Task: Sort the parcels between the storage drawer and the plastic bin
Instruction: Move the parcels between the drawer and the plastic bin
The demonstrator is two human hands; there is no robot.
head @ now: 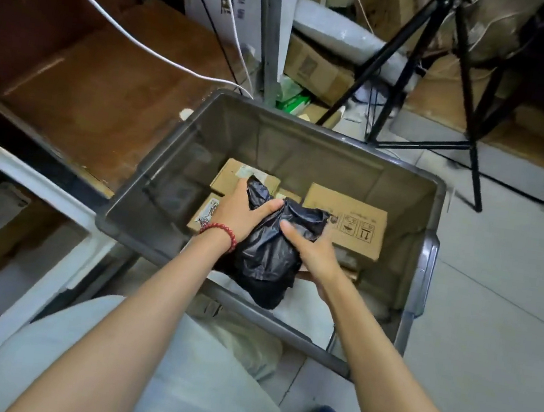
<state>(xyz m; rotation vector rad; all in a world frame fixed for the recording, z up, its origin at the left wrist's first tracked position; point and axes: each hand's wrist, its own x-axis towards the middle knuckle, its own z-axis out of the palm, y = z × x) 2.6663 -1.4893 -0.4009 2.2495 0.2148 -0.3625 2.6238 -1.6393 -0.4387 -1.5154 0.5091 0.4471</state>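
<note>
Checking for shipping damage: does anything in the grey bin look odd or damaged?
Nothing looks damaged. The crumpled black plastic-bag parcel, held by the left hand and right hand, is the only bagged one visible among the brown cardboard boxes in the grey plastic bin.

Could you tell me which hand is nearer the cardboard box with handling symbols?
Right: the right hand sits beside the cardboard box; the left hand lies beyond the black bag.

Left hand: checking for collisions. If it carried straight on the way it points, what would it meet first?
Already gripping the black bag, the left hand would probably reach the printed cardboard box in the grey bin next; depth is unclear.
</note>
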